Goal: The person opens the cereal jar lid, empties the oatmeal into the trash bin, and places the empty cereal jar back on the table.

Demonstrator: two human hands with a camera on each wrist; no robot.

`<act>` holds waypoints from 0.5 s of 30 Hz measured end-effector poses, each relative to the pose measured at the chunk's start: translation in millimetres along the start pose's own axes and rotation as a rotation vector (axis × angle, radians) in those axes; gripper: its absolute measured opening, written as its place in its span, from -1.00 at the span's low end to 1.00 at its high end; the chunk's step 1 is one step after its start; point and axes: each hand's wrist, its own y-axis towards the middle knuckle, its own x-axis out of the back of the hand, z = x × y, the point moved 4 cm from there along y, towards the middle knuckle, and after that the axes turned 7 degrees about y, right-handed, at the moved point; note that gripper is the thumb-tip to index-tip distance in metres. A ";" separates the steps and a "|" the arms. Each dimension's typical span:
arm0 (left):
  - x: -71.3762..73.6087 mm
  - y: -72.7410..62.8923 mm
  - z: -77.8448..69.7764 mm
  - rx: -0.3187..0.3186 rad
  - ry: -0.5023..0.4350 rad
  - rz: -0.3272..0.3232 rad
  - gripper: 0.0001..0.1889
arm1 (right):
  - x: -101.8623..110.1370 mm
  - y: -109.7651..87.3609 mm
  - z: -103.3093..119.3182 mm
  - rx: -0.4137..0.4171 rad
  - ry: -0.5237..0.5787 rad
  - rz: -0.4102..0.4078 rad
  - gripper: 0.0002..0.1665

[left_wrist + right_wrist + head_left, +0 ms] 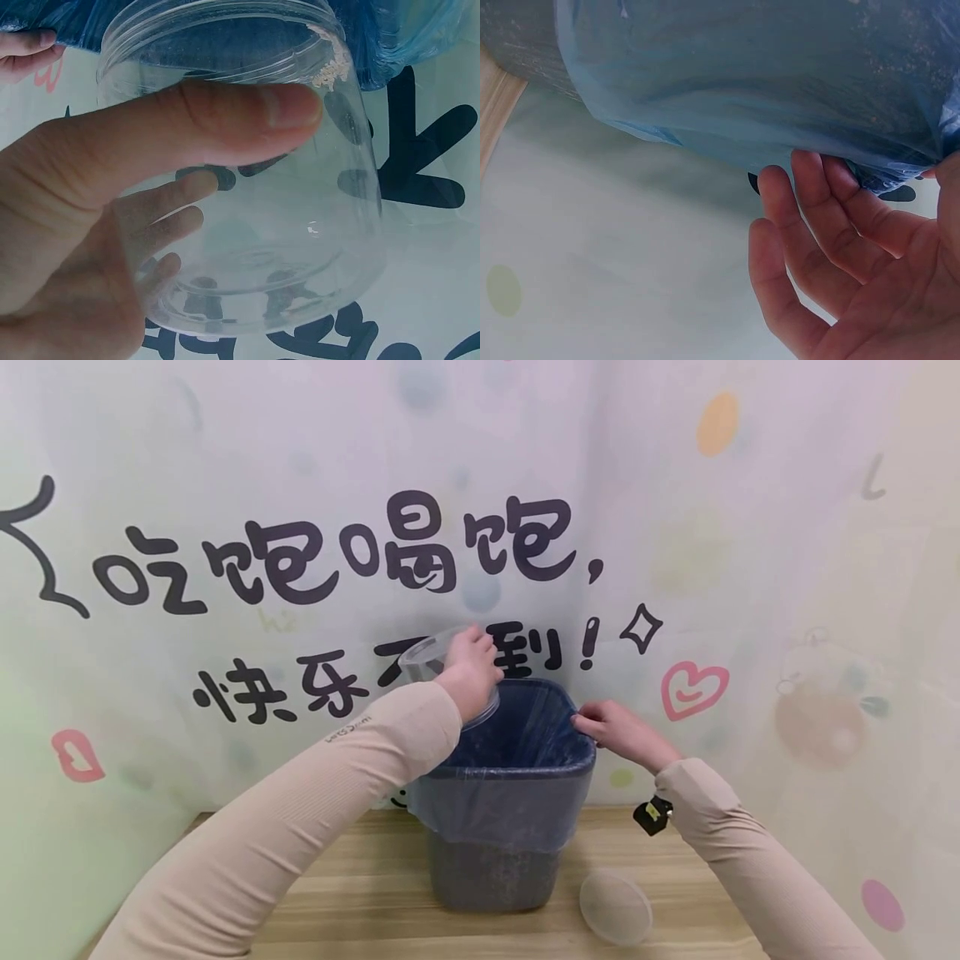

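My left hand [471, 672] grips a clear plastic jar [422, 658], tipped with its mouth down over the left side of a trash bin [495, 877]. In the left wrist view, pale crumbs [331, 71] cling inside the jar [300, 232] near its threaded mouth; the thumb lies across the near side and the other fingers show through from behind. A blue trash bag [502, 806] lines the bin and folds over its rim. At the right rim, my right hand [626, 733] pinches the bag's edge between thumb and forefinger, its other fingers loosely bent below.
A round translucent lid [617, 907] lies on the wooden table [360, 877], right of the bin's base. Close behind the bin hangs a printed backdrop [750, 568]. A black device [651, 817] is worn on the right wrist.
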 end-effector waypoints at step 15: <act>17.1 -24.0 31.1 -0.040 -0.325 -0.253 -0.31 | -0.3 -1.1 -2.6 0.009 0.040 -0.001 -0.70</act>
